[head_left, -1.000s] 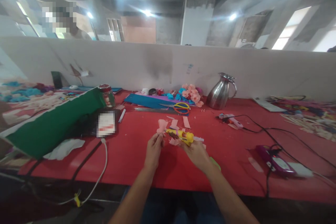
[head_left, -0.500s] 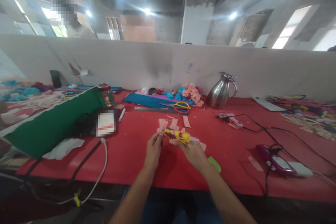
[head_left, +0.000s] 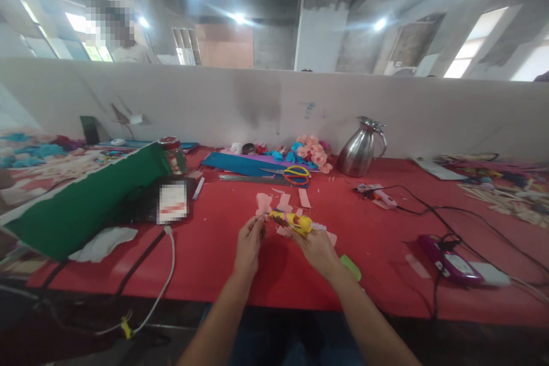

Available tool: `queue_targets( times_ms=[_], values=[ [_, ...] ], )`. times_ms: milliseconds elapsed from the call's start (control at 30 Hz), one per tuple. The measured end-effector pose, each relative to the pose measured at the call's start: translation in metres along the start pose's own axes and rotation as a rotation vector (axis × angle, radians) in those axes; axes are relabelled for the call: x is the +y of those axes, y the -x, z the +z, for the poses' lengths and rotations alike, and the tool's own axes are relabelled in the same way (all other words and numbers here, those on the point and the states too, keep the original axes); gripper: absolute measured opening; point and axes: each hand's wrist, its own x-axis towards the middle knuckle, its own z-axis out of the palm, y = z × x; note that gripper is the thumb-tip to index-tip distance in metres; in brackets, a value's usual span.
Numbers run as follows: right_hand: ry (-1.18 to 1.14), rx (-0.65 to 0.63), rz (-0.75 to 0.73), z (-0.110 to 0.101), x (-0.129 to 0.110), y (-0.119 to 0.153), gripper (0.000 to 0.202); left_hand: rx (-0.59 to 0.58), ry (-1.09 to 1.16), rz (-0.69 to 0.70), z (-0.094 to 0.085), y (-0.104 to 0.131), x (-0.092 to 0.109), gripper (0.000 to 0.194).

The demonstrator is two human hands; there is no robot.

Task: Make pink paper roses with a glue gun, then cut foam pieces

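My left hand (head_left: 251,237) is closed in a pinch in the middle of the red table, and a pink paper piece (head_left: 263,203) rises from its fingertips. What else may lie between those fingers is too small to tell. Wrapped in my right hand (head_left: 318,249) is a yellow glue gun (head_left: 295,221), its nozzle pointing left at the left fingertips. Whether the nozzle touches anything there cannot be made out. Pink paper strips (head_left: 283,202) lie just behind the gun. A green piece (head_left: 350,267) is beside my right wrist.
Scissors (head_left: 295,175) lie on blue sheets (head_left: 240,164), near pink paper flowers (head_left: 316,153). A steel jug (head_left: 358,148) stands behind on the right. Cables run round a purple power device (head_left: 450,263). A green board (head_left: 94,200) leans at left; a person (head_left: 128,51) is beyond the partition.
My left hand and the pink paper piece have shifted slightly left, a little away from the glue gun's nozzle. The right hand stays almost still.
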Motion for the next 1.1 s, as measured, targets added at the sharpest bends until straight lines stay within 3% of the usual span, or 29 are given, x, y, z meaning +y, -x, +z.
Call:
queue_targets(
  times_ms=[533,633,733,933,1000,1100],
  values=[
    [0.090,0.033,0.044,-0.003,0.007,-0.004,0.033,-0.017,0.006,0.006,-0.003,-0.002,0.000,0.029],
    [0.166,0.107,0.101,-0.016,0.023,-0.006,0.036,-0.016,0.010,0.002,-0.004,-0.001,0.000,0.027],
    [0.388,0.171,0.148,-0.039,0.045,-0.009,0.034,-0.040,0.011,0.037,-0.003,0.000,0.000,0.025],
    [0.744,0.118,0.474,-0.085,0.080,-0.013,0.029,-0.032,0.054,0.127,-0.002,-0.002,-0.001,0.022],
    [0.815,0.130,0.498,-0.087,0.081,-0.011,0.030,-0.024,0.071,0.126,-0.003,-0.003,-0.002,0.020],
    [0.852,0.198,0.437,-0.073,0.067,-0.008,0.037,-0.010,0.074,0.126,-0.004,-0.005,-0.004,0.020]
  ],
)
